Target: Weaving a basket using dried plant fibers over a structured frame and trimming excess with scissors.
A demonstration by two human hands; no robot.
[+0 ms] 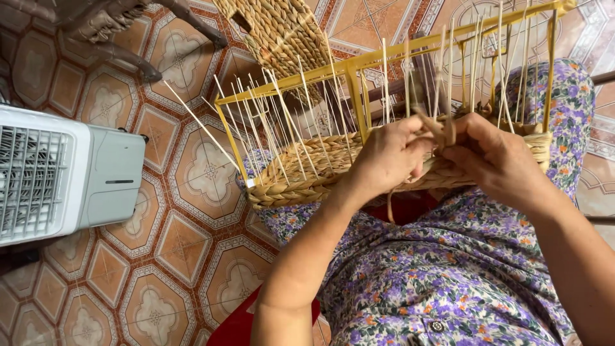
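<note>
So this is basket weaving in progress, seen from above. The half-woven basket sits on the person's lap, built around a yellow frame with thin pale stakes sticking up all along it. The left hand is curled around the woven edge just right of centre, fingers closed on the braided rope, and the right hand sits right next to it at about 3 o'clock, pinching the same strand with the fingertips bunched tight. The two hands are nearly touching.

Progress-wise I'd say it's early to middling: only a few rows of braid wrap the bottom of the frame, and most of each stake is still bare up to the top bar. Can't really tell how the far side looks, since the hands and stakes hide it.

Other stuff around: a white fan unit at 9 o'clock on the patterned tile floor, another woven piece at 12 o'clock, and dark chair legs at about 10 o'clock.
</note>
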